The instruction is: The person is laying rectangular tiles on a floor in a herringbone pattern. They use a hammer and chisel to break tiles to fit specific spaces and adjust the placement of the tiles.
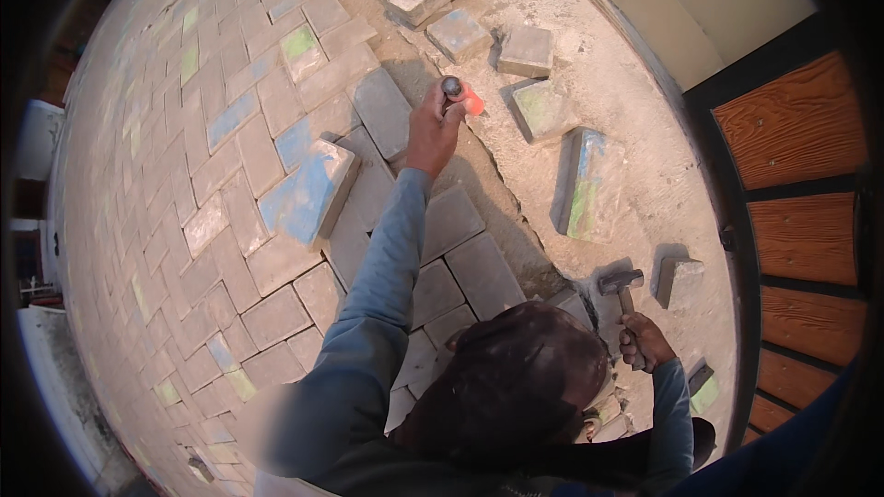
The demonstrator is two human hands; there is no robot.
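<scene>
Many grey rectangular concrete pavers, some daubed with blue and green, make up a broad area of herringbone paving (216, 262) on the left. Beside it, a pale, rough concrete strip (658, 170) runs along the right, under a brown wooden door with black framing (799, 120). A narrow bed of bare sand (488, 189) lies between the paving and the strip. Several loose blocks rest on the strip, among them a long block streaked blue and green (594, 189); a blue-daubed block (308, 189) lies tilted on the paving, left of the left sleeve.

Both hands are closed. The right hand (647, 342) grips a hammer with a grey metal head and a short handle (623, 285), its handle pointing away from the body and its head just beyond the fist. The left hand (438, 124) is shut around a small hand tool with a dark round end and a red part (451, 86), held over the sand by the strip's edge. That round end faces up toward the camera, so the long axis seems nearly upright; its lower end cannot be made out. From the hammer head, the tool lies ahead and to the left, well apart, with the left arm reaching farther out than the right.
</scene>
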